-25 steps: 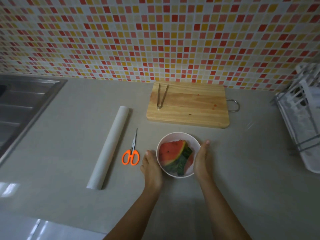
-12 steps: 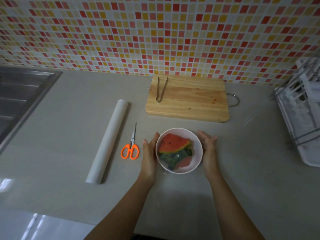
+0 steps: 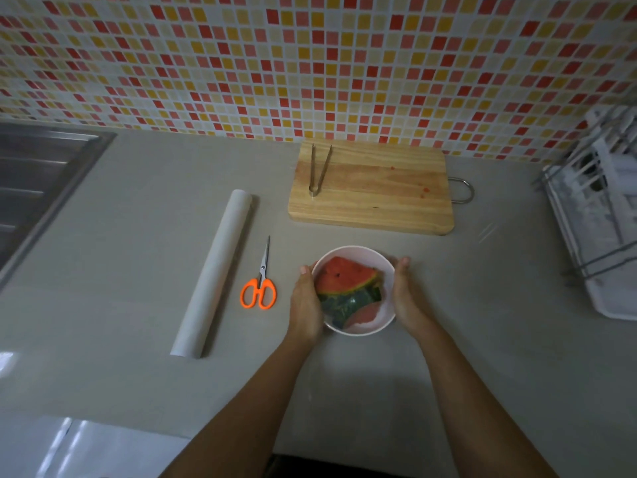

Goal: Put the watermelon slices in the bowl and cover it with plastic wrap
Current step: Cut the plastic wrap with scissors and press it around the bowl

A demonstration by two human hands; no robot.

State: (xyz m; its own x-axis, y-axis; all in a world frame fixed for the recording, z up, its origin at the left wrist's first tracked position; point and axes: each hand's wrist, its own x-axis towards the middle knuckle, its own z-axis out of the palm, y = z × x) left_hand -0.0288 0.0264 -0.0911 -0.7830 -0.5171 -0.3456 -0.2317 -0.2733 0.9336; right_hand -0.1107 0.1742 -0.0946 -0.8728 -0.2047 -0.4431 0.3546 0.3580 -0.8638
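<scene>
A white bowl stands on the grey counter, holding watermelon slices with red flesh and dark green rind. A faint sheen over the fruit suggests clear wrap across the top, but I cannot tell for sure. My left hand cups the bowl's left side and my right hand cups its right side, palms pressed against the wall. The roll of plastic wrap lies on the counter to the left, apart from both hands.
Orange-handled scissors lie between the roll and the bowl. A wooden cutting board with metal tongs sits behind the bowl. A steel sink is at the left, a dish rack at the right.
Both hands have slid from the counter beside the bowl up onto its sides and now press closer against it. The bowl has stayed in place.
</scene>
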